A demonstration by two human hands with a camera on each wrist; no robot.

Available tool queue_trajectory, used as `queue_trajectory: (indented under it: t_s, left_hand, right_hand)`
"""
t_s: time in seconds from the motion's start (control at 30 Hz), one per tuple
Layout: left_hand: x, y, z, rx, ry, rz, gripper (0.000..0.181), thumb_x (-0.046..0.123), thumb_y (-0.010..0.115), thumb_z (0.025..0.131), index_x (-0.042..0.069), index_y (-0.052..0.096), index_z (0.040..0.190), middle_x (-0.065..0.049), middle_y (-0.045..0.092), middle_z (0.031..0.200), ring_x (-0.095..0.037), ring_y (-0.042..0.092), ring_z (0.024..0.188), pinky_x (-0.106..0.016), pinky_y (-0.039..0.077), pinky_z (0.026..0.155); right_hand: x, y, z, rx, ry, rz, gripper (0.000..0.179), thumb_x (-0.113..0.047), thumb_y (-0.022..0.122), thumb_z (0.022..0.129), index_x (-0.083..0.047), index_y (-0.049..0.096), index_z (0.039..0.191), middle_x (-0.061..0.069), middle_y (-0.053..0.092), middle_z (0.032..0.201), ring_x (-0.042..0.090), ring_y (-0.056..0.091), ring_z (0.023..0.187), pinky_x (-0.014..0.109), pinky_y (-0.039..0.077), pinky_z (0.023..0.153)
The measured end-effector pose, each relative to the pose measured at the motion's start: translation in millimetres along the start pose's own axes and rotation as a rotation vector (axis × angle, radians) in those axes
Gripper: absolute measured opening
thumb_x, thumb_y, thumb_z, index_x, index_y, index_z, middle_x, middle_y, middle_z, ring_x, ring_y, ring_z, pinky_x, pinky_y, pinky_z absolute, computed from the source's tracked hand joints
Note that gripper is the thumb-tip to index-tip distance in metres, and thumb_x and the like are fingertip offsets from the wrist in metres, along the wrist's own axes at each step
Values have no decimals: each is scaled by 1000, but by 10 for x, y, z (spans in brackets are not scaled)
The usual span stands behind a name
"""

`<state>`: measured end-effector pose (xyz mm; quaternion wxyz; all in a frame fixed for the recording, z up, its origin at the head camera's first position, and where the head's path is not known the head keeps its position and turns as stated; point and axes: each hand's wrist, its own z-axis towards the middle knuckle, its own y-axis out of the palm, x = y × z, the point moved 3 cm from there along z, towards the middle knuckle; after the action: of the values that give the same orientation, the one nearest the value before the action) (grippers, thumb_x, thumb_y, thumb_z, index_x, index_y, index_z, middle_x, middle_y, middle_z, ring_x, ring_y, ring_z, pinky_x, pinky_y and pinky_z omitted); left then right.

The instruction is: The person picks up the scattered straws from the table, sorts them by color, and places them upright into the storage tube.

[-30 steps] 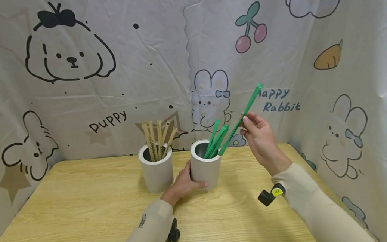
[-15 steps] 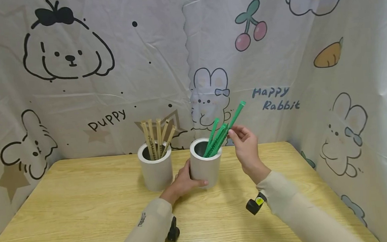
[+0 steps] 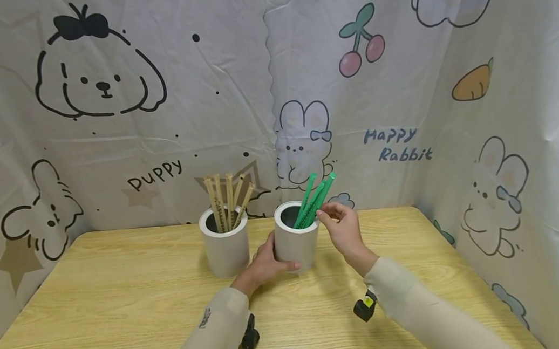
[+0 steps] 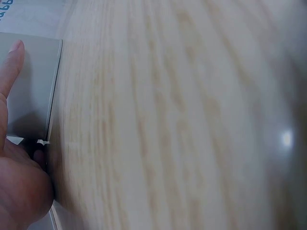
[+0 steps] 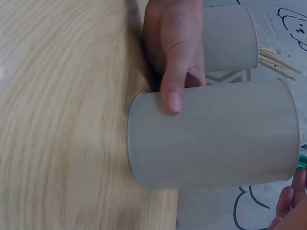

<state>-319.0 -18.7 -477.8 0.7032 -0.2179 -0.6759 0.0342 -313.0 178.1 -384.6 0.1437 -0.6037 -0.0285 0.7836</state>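
My left hand [image 3: 264,262] grips the white cylindrical cup [image 3: 296,249] on the right, its thumb lying across the front. In this cup lean several slim green straws [image 3: 306,208] with dark print, apparently paper-wrapped. My right hand [image 3: 346,232] is at the cup's right rim, thumb and fingers pinching one green straw [image 3: 330,183] whose lower end is inside the cup. In the right wrist view, the right fingers [image 5: 298,191] are by the cup's mouth, with a bit of green straw beside them. The left wrist view shows the left thumb [image 4: 13,62] against the cup.
A matching white cup [image 3: 226,254] stands just left, with several tan printed sticks [image 3: 225,205] in it. Both cups are on a wood-grain table [image 3: 123,304]. Behind hangs a pale curtain [image 3: 233,64] with cartoon prints. Each wrist carries a small black camera [image 3: 365,306].
The right hand has moved left and down, lowering the pinched green straw into the right cup beside the others. The left hand has kept its hold, and both cups have stayed put.
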Motion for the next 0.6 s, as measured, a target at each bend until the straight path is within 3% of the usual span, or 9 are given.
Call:
queue_trajectory:
  t_s: [0.27, 0.6]
  left_hand:
    - [15, -22, 5, 8, 3, 11, 109, 26, 90, 76, 13, 22, 161, -17, 42, 159, -37, 43, 144, -56, 31, 121]
    - [18, -3, -9, 1, -1, 1, 110, 25, 91, 76, 12, 22, 161, -18, 42, 158, -38, 43, 144, -57, 32, 121]
  right_hand:
    - [-40, 6, 28, -54, -33, -105, 19, -10, 69, 94, 4, 69, 108, 17, 67, 107, 15, 52, 91, 28, 42, 82]
    - [1, -29, 39, -111, 27, -122, 23, -13, 68, 95, 3, 69, 112, 13, 65, 108, 15, 51, 94, 28, 42, 86]
